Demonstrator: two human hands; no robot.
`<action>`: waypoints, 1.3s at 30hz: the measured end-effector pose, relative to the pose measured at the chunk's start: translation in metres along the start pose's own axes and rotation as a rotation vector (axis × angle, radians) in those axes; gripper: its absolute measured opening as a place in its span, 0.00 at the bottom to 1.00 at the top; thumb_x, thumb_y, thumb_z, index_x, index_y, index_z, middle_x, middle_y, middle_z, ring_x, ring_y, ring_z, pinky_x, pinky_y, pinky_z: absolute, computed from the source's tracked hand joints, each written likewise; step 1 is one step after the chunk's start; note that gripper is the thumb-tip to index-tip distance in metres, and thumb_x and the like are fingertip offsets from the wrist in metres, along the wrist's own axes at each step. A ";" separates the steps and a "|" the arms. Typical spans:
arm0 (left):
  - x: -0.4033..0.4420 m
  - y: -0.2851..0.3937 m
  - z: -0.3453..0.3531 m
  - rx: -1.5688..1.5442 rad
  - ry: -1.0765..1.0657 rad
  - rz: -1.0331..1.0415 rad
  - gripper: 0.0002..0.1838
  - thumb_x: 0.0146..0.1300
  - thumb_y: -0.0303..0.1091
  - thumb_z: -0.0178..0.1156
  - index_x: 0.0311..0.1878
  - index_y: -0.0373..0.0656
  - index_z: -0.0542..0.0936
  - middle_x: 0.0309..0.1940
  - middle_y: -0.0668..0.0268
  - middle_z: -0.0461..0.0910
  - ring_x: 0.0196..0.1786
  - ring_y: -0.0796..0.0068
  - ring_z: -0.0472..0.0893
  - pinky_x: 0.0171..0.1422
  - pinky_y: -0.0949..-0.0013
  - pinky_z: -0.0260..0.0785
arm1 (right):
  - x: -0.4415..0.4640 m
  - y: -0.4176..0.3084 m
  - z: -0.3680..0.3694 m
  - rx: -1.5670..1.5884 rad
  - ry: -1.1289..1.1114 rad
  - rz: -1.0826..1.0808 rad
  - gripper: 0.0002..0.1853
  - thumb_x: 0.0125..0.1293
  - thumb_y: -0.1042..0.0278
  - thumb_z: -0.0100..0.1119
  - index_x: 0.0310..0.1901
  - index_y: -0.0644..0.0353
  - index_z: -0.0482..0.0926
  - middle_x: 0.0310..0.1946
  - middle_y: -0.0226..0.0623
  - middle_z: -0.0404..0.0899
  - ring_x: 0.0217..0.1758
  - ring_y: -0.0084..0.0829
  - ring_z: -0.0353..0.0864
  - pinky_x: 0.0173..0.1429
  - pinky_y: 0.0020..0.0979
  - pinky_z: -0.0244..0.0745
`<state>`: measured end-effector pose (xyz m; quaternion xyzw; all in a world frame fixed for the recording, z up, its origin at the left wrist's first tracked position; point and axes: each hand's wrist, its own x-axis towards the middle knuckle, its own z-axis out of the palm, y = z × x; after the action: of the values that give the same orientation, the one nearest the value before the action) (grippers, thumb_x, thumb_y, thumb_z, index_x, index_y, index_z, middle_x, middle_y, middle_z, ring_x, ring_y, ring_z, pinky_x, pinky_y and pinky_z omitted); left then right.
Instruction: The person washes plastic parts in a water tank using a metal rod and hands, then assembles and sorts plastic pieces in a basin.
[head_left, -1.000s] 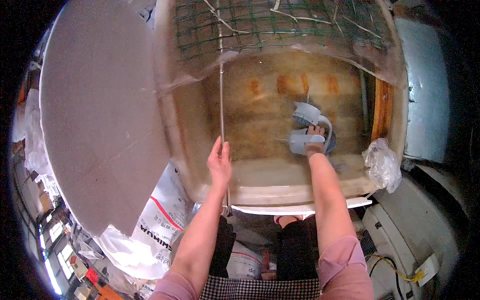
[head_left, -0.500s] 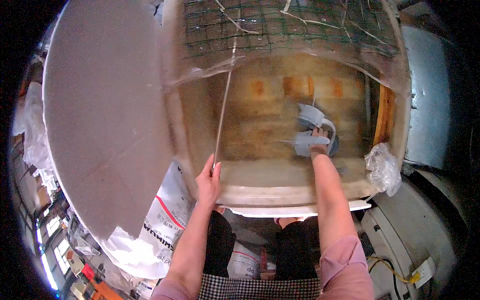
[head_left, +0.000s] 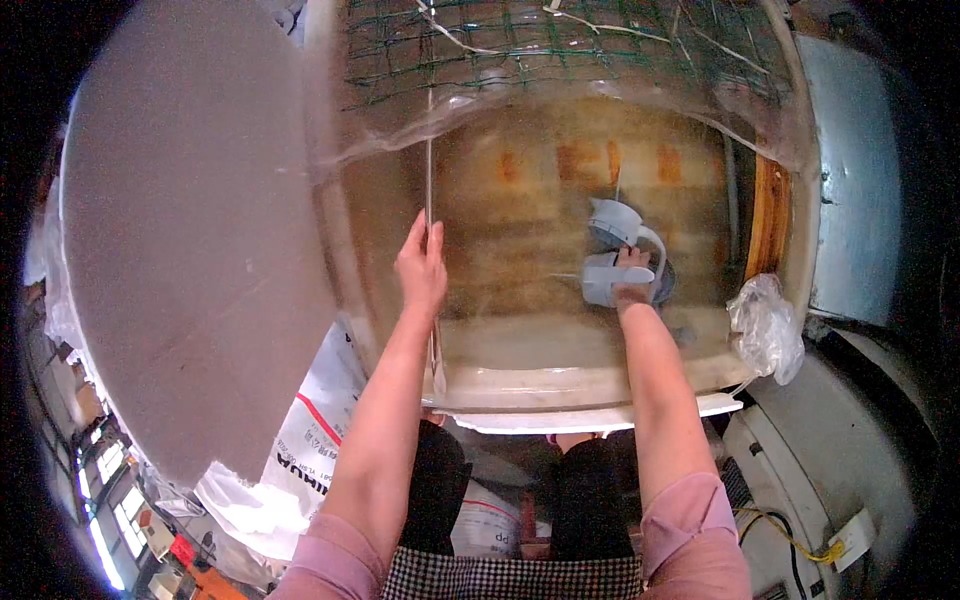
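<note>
My left hand [head_left: 421, 262] grips a long thin rod [head_left: 430, 165] between thumb and fingers; the rod stretches from the tub's front edge up toward the green mesh. Inside the tub [head_left: 530, 388], my right hand [head_left: 632, 275] is closed on a grey device [head_left: 605, 280] with two rounded parts joined by a curved arm. Thin spikes stick out of the device. It lies over the brownish bottom of the tub, right of the middle. Part of my right hand's fingers is hidden by the device.
Green wire mesh [head_left: 520, 50] with white strips spans the tub's far end. A large grey board [head_left: 190, 230] stands at the left, above a white printed sack [head_left: 325, 410]. Crumpled clear plastic [head_left: 765, 328] hangs at the right rim. A yellow cable [head_left: 800, 548] lies lower right.
My left hand first moved down along the rod toward the front rim, then back up and forward. The rod tilted and is upright again. My right hand and the grey device have hardly moved.
</note>
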<state>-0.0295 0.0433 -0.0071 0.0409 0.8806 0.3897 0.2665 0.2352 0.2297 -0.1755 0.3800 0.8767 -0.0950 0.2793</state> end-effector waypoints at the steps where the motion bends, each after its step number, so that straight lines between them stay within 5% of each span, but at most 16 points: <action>1: -0.009 -0.012 -0.004 0.049 0.053 0.192 0.19 0.65 0.38 0.54 0.57 0.41 0.73 0.38 0.58 0.81 0.38 0.77 0.78 0.45 0.72 0.69 | -0.008 -0.004 -0.020 0.030 0.013 0.015 0.23 0.59 0.67 0.46 0.57 0.63 0.67 0.53 0.48 0.69 0.60 0.51 0.64 0.63 0.43 0.61; 2: -0.019 -0.024 -0.008 0.095 0.107 0.385 0.19 0.65 0.38 0.55 0.57 0.41 0.73 0.39 0.57 0.81 0.40 0.77 0.78 0.46 0.72 0.69 | -0.011 -0.007 -0.032 0.060 0.028 0.030 0.22 0.60 0.68 0.45 0.57 0.63 0.67 0.52 0.48 0.69 0.59 0.51 0.64 0.62 0.43 0.61; 8: -0.058 -0.012 -0.019 0.163 -0.021 0.161 0.20 0.65 0.38 0.55 0.58 0.42 0.73 0.46 0.54 0.80 0.49 0.72 0.79 0.51 0.70 0.68 | -0.003 0.001 -0.030 0.147 -0.161 0.062 0.19 0.60 0.68 0.45 0.54 0.61 0.69 0.52 0.49 0.69 0.59 0.53 0.64 0.62 0.43 0.62; 12: 0.001 -0.005 0.006 0.171 0.036 0.389 0.19 0.64 0.39 0.55 0.56 0.41 0.74 0.45 0.54 0.80 0.46 0.67 0.80 0.49 0.68 0.69 | -0.014 -0.005 -0.039 0.036 -0.030 0.014 0.18 0.60 0.67 0.45 0.52 0.62 0.70 0.51 0.48 0.70 0.58 0.52 0.65 0.61 0.43 0.63; 14: 0.015 -0.004 0.012 0.089 0.057 0.345 0.19 0.64 0.40 0.55 0.55 0.41 0.74 0.45 0.54 0.79 0.46 0.64 0.80 0.49 0.67 0.69 | -0.010 -0.006 -0.034 0.166 0.005 0.114 0.17 0.60 0.67 0.46 0.51 0.61 0.71 0.49 0.48 0.71 0.56 0.52 0.66 0.61 0.44 0.63; 19: -0.071 -0.010 -0.035 0.147 -0.014 0.220 0.21 0.65 0.35 0.54 0.60 0.42 0.70 0.44 0.56 0.80 0.48 0.77 0.77 0.51 0.70 0.67 | -0.005 -0.002 -0.027 0.100 -0.029 0.032 0.15 0.60 0.67 0.46 0.48 0.62 0.72 0.46 0.49 0.72 0.55 0.52 0.67 0.60 0.46 0.63; 26: -0.191 -0.008 -0.095 0.373 -0.233 -0.071 0.20 0.65 0.31 0.52 0.61 0.43 0.69 0.39 0.56 0.81 0.38 0.71 0.81 0.45 0.70 0.72 | -0.009 -0.007 -0.035 0.093 -0.064 0.015 0.14 0.59 0.66 0.49 0.46 0.61 0.72 0.46 0.49 0.72 0.56 0.51 0.66 0.62 0.46 0.59; 30: -0.183 -0.017 -0.081 0.331 -0.293 -0.109 0.21 0.66 0.32 0.52 0.62 0.44 0.68 0.38 0.56 0.81 0.41 0.72 0.81 0.46 0.70 0.71 | -0.013 -0.008 -0.042 -0.006 -0.040 0.000 0.16 0.57 0.67 0.54 0.48 0.60 0.72 0.47 0.45 0.74 0.58 0.41 0.67 0.64 0.43 0.57; 32: -0.167 -0.035 -0.061 0.369 -0.259 0.188 0.21 0.66 0.34 0.52 0.61 0.43 0.68 0.35 0.59 0.81 0.40 0.74 0.80 0.46 0.71 0.71 | 0.000 -0.002 -0.014 0.085 -0.036 -0.024 0.16 0.58 0.67 0.51 0.48 0.62 0.71 0.47 0.51 0.71 0.57 0.50 0.66 0.63 0.46 0.59; 36: -0.127 -0.013 -0.013 0.219 -0.213 0.122 0.20 0.65 0.35 0.54 0.60 0.43 0.71 0.34 0.60 0.80 0.34 0.78 0.76 0.42 0.72 0.69 | -0.007 -0.007 -0.038 0.099 -0.102 -0.012 0.17 0.58 0.67 0.51 0.49 0.63 0.71 0.47 0.49 0.72 0.58 0.45 0.66 0.64 0.47 0.58; 39: -0.106 0.002 0.002 0.169 -0.171 0.062 0.19 0.65 0.35 0.55 0.59 0.43 0.72 0.34 0.60 0.80 0.31 0.80 0.72 0.38 0.73 0.67 | -0.001 -0.005 -0.015 0.246 0.032 0.130 0.17 0.58 0.67 0.52 0.49 0.63 0.72 0.49 0.47 0.72 0.58 0.51 0.66 0.63 0.48 0.60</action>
<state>0.0615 0.0163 0.0397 0.1237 0.8826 0.3173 0.3241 0.2261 0.2310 -0.1627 0.4688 0.8363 -0.1775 0.2221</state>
